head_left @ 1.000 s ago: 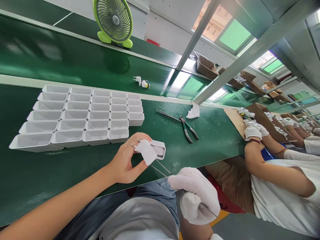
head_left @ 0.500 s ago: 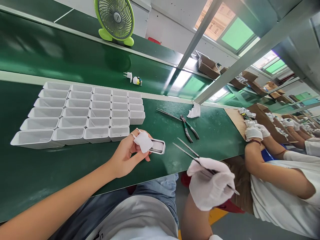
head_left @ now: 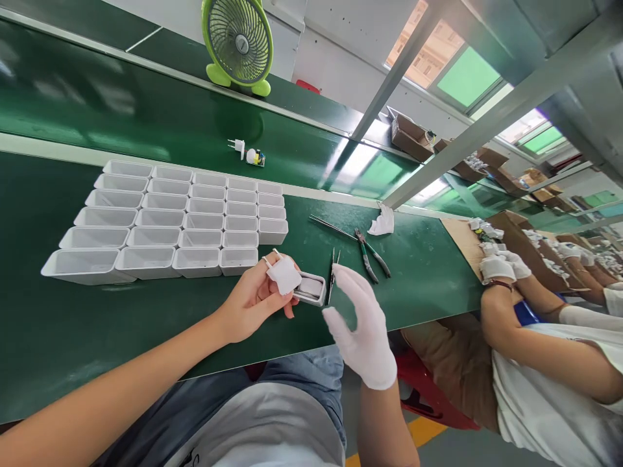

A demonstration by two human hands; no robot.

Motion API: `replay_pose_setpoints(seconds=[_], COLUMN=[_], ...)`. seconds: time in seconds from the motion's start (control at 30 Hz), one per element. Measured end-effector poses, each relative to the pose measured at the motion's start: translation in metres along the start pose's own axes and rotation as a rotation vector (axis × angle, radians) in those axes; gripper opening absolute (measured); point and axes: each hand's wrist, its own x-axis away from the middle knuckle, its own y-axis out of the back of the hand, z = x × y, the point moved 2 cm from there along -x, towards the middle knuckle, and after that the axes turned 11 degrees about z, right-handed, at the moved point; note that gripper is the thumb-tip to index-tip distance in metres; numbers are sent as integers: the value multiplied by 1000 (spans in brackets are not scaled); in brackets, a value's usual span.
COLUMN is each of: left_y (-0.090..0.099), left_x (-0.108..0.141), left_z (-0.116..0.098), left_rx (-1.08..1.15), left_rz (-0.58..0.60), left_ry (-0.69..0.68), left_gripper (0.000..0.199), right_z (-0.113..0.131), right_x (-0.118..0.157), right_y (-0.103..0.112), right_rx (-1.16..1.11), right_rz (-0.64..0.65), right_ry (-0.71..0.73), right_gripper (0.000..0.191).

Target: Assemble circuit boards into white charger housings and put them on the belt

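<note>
My bare left hand (head_left: 256, 301) grips a white two-pin plug (head_left: 285, 275) and, at the fingertips, a white oblong casing (head_left: 311, 287) whose open side faces up. Something grey and flat shows inside the casing, but I cannot make out what it is. In a white glove, my right hand (head_left: 364, 327) has its thumb and fingers apart with nothing between them. A pair of tweezers (head_left: 332, 279) lies on the green bench between the casing and the glove's fingertips. Green-handled cutting pliers (head_left: 366, 255) and another long, thin pair of tweezers (head_left: 331, 224) lie beyond.
Rows of white open boxes (head_left: 156, 257) stand at the left. A white plug with a small circuit board (head_left: 253, 157) sits on the raised ledge near a green fan (head_left: 238, 44). A crumpled white cloth (head_left: 382, 220) lies by the post. A co-worker's gloved hands (head_left: 503, 266) are at the right.
My right hand has let go of the tweezers, which now lie on the bench. It has moved left towards the casing and its fingers have spread. My left hand keeps its grip.
</note>
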Motion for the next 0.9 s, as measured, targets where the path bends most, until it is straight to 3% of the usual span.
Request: replay_pose_setpoints(seconds=[0.1,0.27,0.53,0.73,0.9], left_y=[0,-2,-5,-5,-6], left_x=[1,4,5,4,4], left_z=[2,6,0,-6,-6], left_rx=[-3,-9,-58,-225,-246], left_rz=[23,38,0,-15,-20], left_ry=[9,33,8,-134,-177], left_gripper=[25,29,25,16,10], right_z=[15,13,6,9,2], right_x=[-15,-26,-20,-22,-19], right_y=[-7,-17,-16,-18,-22], right_rx=[15,66,-102,-87,-288], right_rz=[89,88,-39,-80,-81], right_ry=[108,181,118,259,89], right_gripper=[44,26,35,32,33])
